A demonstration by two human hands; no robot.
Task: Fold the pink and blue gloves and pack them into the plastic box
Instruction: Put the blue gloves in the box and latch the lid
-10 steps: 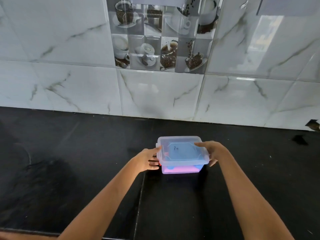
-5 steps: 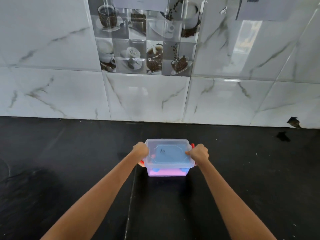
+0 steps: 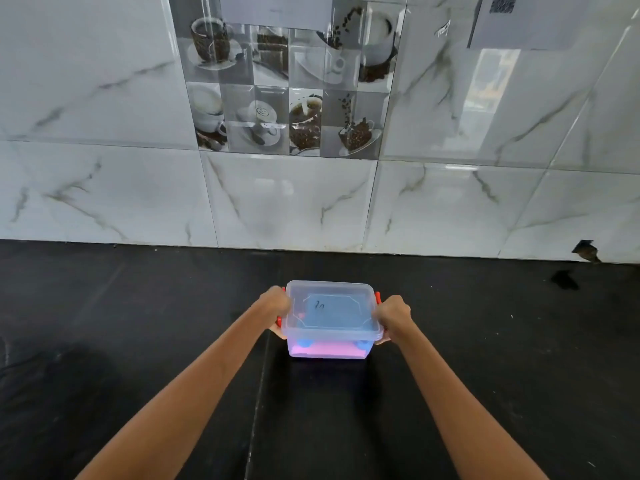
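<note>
A clear plastic box point(image 3: 330, 351) stands on the black counter, its translucent lid point(image 3: 332, 308) on top. Through the front wall I see pink glove fabric point(image 3: 329, 349) low down and blue glove parts point(image 3: 304, 342) at the corners. Red latches point(image 3: 378, 298) stick out at both short sides. My left hand point(image 3: 275, 304) is curled around the left side over its latch. My right hand point(image 3: 393, 313) is curled around the right side below the other latch.
The black stone counter point(image 3: 138, 341) runs left and right, with a seam point(image 3: 258, 393) just in front of the box. A white marble-tiled wall point(image 3: 277, 202) rises behind it. A chipped spot point(image 3: 587, 251) marks the wall's base at far right.
One second ago my fingers lay flat on the lid's edges. Both hands have since closed into fists on the box's sides at the latches. The view shifted slightly.
</note>
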